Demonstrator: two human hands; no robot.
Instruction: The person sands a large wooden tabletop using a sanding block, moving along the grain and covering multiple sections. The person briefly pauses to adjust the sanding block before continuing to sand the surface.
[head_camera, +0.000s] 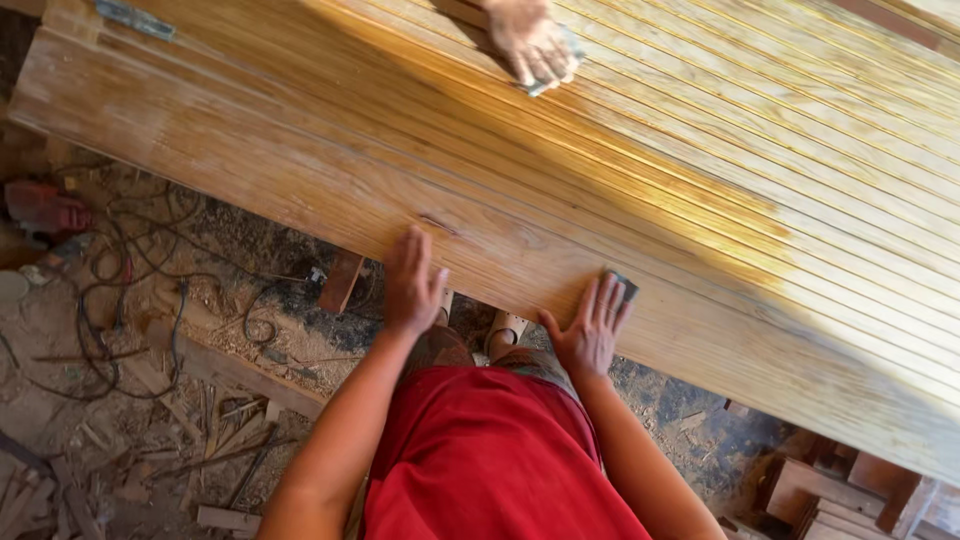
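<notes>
A wide wooden panel (560, 190) with long parallel grooves runs slantwise across most of the view, its far part lit bright yellow by the sun and its near edge in shade. Below it lies a dirt floor (150, 400) strewn with wood scraps, shavings and tangled dark cables (110, 290), with a red power tool (40, 208) at the left edge. The person, in red clothing (490, 455), stands against the panel's near edge. The left hand (412, 282) lies flat on the wood with its fingers together and stretched out, holding nothing. The right hand (590, 328) is also spread open, palm down on the edge, and presses on a small dark sanding pad (625, 287) that peeks out under the fingertips. At the top, another person's hand (530, 42) presses a grey sanding pad (562, 60) on the sunlit part of the panel, well apart from the wearer's hands. Stacked wooden blocks (850, 495) sit at the lower right.
</notes>
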